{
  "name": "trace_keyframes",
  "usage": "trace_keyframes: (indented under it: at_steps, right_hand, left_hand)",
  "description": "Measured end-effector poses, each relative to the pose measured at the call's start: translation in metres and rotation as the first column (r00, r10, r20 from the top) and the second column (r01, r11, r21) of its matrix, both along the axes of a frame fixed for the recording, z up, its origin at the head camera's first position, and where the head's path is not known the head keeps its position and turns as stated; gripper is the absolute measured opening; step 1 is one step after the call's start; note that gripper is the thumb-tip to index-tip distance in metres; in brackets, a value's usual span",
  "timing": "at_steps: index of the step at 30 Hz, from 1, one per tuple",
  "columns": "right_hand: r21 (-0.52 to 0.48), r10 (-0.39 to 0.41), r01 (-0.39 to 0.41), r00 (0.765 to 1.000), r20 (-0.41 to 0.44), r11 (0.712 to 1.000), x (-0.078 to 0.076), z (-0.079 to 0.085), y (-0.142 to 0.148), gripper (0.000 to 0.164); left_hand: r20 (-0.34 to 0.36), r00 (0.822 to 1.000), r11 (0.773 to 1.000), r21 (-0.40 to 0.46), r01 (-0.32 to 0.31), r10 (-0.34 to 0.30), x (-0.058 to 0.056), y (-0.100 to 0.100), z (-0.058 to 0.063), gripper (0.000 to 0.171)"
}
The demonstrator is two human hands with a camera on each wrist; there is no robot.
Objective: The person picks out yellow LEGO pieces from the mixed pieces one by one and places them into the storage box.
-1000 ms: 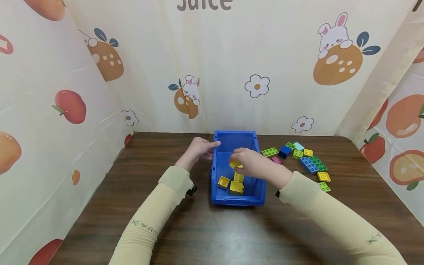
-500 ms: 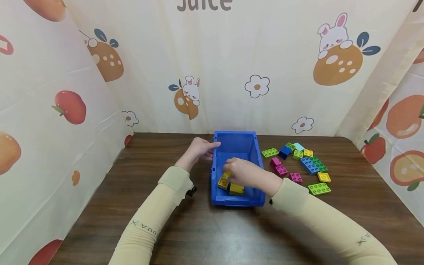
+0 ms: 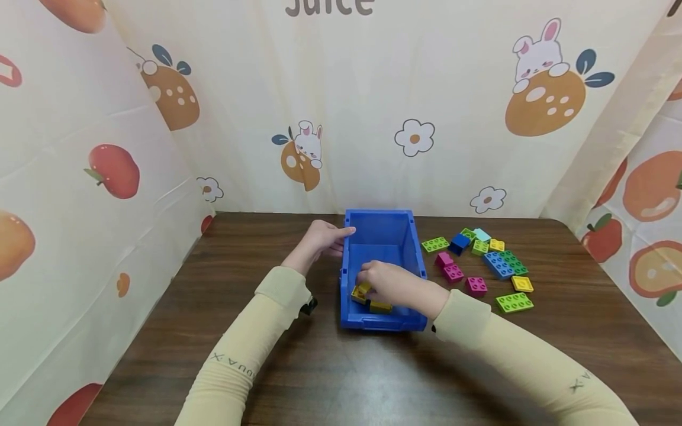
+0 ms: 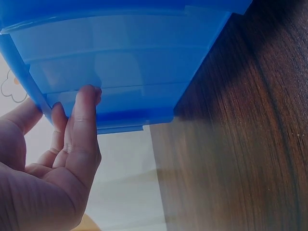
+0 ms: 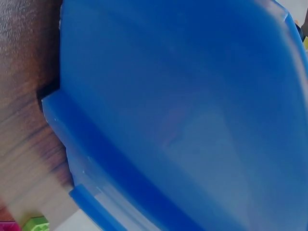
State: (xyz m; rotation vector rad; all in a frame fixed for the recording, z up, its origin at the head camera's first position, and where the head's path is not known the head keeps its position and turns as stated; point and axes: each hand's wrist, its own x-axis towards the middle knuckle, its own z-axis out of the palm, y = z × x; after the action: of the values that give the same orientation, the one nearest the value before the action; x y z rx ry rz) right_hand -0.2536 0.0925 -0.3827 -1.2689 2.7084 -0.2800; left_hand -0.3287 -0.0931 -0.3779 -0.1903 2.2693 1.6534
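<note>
A blue plastic bin (image 3: 383,324) stands on the dark wooden table. My left hand (image 3: 322,238) grips its left side, thumb over the rim; in the left wrist view the fingers (image 4: 84,118) lie against the outer wall. Inside the bin, my right hand (image 3: 394,283) pinches a yellow building brick (image 3: 364,287) low over another yellow brick (image 3: 358,296). Closer to the front wall lies a further yellow brick (image 3: 380,307), partly covered by the hand. The bin's outer wall (image 5: 168,120) fills most of the right wrist view, hiding the right hand there.
Right of the bin, loose bricks are spread about: a lime plate (image 3: 435,244), pink bricks (image 3: 453,273), a dark blue brick (image 3: 459,244), a blue plate (image 3: 498,265) beside a green one, and a front lime plate (image 3: 514,303). A printed curtain (image 3: 362,171) hangs behind the table.
My right hand has moved down and toward the front left inside the bin with the yellow brick, uncovering pink bricks on the table. The left hand keeps its place on the bin.
</note>
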Motion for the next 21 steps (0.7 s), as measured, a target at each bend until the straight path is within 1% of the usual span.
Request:
trace_keyframes:
  at_steps: [9, 16, 21]
  right_hand:
    - [0.039, 0.002, -0.002, 1.000, 0.006, 0.999, 0.0011, -0.0063, -0.0023, 0.025]
    - [0.057, 0.005, -0.005, 1.000, -0.003, 0.998, 0.0024, -0.0057, -0.0036, 0.026]
    - [0.072, -0.005, 0.005, 1.000, 0.006, 0.997, 0.0033, -0.0045, -0.0033, 0.027]
  left_hand:
    - [0.000, 1.000, 1.000, 0.006, 0.002, -0.002, -0.0006, 0.0001, 0.0002, 0.045]
    - [-0.004, 1.000, 1.000, 0.000, 0.000, 0.000, 0.0002, 0.0007, 0.0014, 0.044]
    - [0.000, 1.000, 1.000, 0.001, -0.003, 0.003, -0.0005, 0.0010, 0.0013, 0.044]
